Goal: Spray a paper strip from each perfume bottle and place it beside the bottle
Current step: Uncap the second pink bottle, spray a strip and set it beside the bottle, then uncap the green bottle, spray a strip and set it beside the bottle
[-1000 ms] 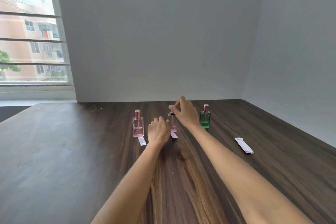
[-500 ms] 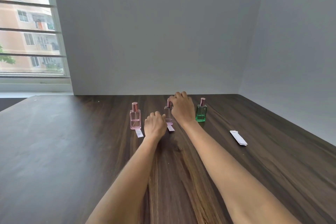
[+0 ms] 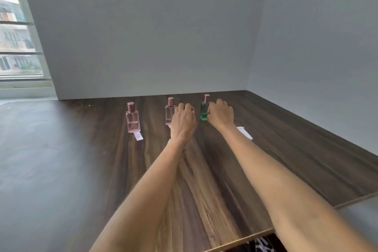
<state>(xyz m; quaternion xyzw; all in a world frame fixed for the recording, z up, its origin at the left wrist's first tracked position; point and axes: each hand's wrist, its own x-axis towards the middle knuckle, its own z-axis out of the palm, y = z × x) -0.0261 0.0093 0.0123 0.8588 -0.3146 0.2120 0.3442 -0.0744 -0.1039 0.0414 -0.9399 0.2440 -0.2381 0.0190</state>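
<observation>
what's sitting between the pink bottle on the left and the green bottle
In the head view, the middle bottle stands between the pink bottle and the green bottle, with the left hand just beside it.

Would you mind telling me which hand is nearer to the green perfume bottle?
Right. The right hand is up against the green perfume bottle on its right side; the left hand sits apart to its left, by the middle bottle.

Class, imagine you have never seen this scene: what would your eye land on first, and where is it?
Three small perfume bottles stand in a row across the far side of the dark wooden table: a pink bottle on the left, a clear bottle in the middle, a green bottle on the right. Two bare arms stretch towards them, the right hand right beside the green bottle and the left hand beside the clear one.
</observation>
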